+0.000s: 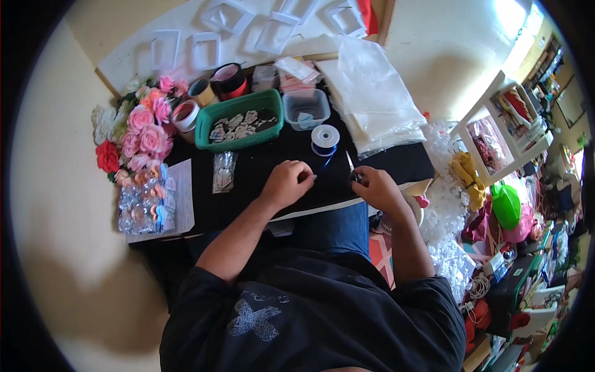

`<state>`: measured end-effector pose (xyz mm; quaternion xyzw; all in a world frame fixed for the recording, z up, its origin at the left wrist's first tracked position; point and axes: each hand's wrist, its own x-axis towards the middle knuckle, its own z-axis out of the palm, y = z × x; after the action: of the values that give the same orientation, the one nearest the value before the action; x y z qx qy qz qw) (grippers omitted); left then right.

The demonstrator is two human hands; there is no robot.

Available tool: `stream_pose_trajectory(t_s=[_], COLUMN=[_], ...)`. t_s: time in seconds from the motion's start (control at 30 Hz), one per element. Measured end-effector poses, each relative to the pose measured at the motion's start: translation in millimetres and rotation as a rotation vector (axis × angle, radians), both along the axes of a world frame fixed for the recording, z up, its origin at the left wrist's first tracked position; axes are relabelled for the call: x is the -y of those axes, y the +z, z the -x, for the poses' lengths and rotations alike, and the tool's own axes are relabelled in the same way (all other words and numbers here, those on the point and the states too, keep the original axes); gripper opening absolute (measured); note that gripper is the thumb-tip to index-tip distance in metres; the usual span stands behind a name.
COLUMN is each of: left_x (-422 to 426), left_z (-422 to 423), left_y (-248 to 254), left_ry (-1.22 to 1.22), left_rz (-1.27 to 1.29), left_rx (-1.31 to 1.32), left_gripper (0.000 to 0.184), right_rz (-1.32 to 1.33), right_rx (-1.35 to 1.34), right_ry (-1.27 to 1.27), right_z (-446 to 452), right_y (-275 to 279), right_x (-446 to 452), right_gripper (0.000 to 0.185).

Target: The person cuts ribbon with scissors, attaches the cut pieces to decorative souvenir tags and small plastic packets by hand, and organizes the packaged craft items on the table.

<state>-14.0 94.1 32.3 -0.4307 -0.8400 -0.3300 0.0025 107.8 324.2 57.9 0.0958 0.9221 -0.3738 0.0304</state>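
Observation:
Over the black table cover, my left hand (288, 183) is closed, thumb and fingers pressed together; what it pinches, if anything, is too small to name. Scissors (350, 162) are held in my right hand (375, 186), their blades pointing up and away from me. Between and beyond my hands stands a white spool (325, 140) with blue ribbon, a strand of it trailing toward me. A green basket (277, 118) with many small pale pieces lies farther back, beside a clear plastic tub (307, 110). A clear packet (224, 172) of small pieces rests left of my left hand.
Pink and red flowers (145, 133), a paper sheet (181, 186) and clear wrapped items (144, 201) are at the left. Tape rolls (202, 92) stand behind the basket. Plastic sheets (372, 93) cover the back right. Cluttered shelves and bags are beyond the table's right side.

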Motion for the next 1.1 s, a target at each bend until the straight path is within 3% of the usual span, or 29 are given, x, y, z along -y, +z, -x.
stream_pose_trajectory(t_s=[0.03, 0.07, 0.1, 0.17, 0.5, 1.1], left_x=[13.1, 24.8, 34.2, 50.9, 87.0, 102.3], left_z=[1.6, 0.9, -0.6, 2.4, 1.4, -2.3], left_y=[0.3, 0.6, 4.4, 7.8, -8.9, -21.9], left_ry=[0.035, 0.071, 0.126, 0.176, 0.255, 0.255], left_rz=[-0.084, -0.171, -0.239, -0.214, -0.224, -0.287], left_rx=[0.063, 0.128, 0.153, 0.030, -0.325, -0.185], left_gripper=[0.012, 0.011, 0.012, 0.010, 0.010, 0.012], right_rz=[0.251, 0.254, 0.479, 0.811, 1.007, 0.759], right_rx=[0.065, 0.072, 0.132, 0.218, 0.309, 0.209], right_ry=[-0.025, -0.010, 0.059, 0.158, 0.093, 0.133], right_z=[-3.6, -4.3, -4.5, -2.5, 25.0, 43.8], right_y=[3.1, 2.2, 1.3, -12.8, -25.5, -22.9], right_x=[13.2, 23.6, 33.1, 53.0, 111.3, 125.7], right_gripper=[0.039, 0.039, 0.041, 0.047, 0.047, 0.042])
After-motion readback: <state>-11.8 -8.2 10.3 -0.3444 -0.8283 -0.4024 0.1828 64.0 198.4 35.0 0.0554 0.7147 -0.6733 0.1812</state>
